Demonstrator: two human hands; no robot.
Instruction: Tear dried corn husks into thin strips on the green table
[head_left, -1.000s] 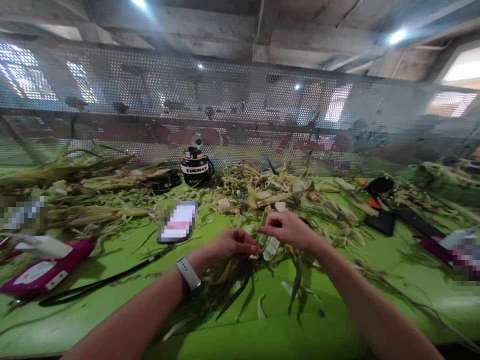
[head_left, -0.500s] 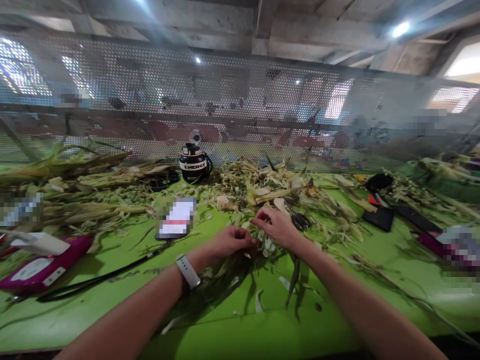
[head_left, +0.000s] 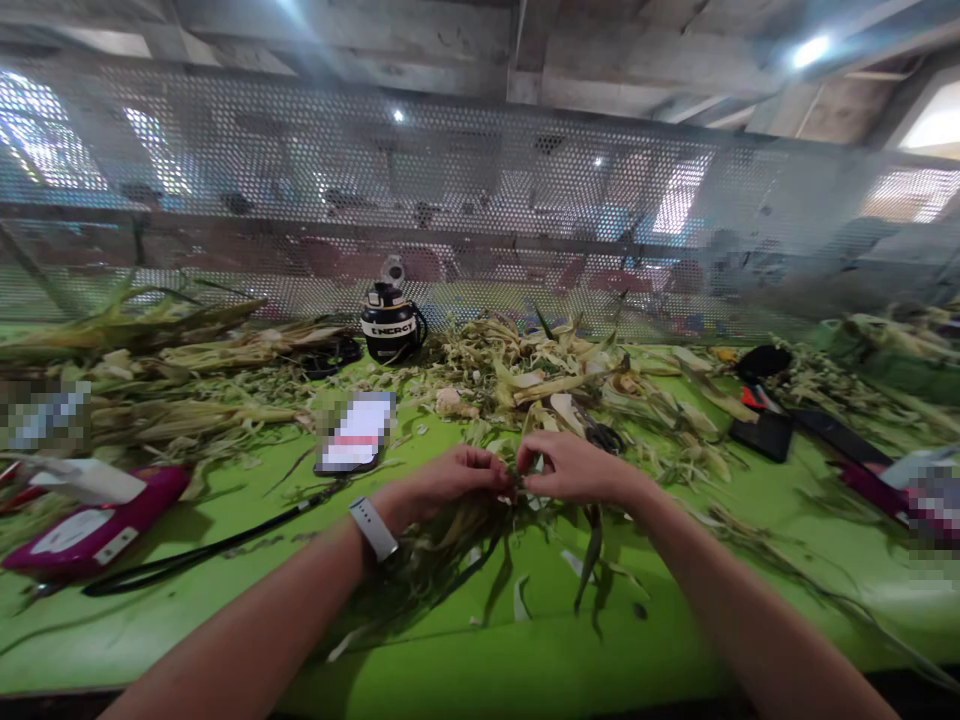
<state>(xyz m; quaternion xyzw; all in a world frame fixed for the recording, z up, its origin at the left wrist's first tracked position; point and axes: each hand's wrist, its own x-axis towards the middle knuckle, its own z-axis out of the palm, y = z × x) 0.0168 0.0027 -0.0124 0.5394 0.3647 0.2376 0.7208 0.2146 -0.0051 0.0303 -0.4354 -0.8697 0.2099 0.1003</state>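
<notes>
My left hand (head_left: pixel 469 474), with a white watch band (head_left: pixel 373 528) at its wrist, is closed in a pinch on green plant stems (head_left: pixel 457 530). The thin stems and leaves trail below its fingers over the green tabletop. My right hand (head_left: pixel 574 468) meets it fingertip to fingertip, thumb and forefinger pinched on a small piece of the same greenery. The exact piece between the fingertips is too small to make out. Behind the right hand lie dark-handled scissors (head_left: pixel 602 437), partly covered by husk leaves, and a heap of corn husks (head_left: pixel 525 370).
A black jug (head_left: pixel 388 325) marked ENERGY stands before a perforated metal screen (head_left: pixel 465 190). At left are a phone (head_left: pixel 358 430) with a black strap (head_left: pixel 217 545), a magenta device (head_left: pixel 97 535) and more husks (head_left: pixel 217 345). A black wallet-like item (head_left: pixel 761 435) lies at right.
My right hand has dropped lower and turned flatter, its fingertips coming down to meet the left hand's. The left hand stays nearly in place, holding the stems.
</notes>
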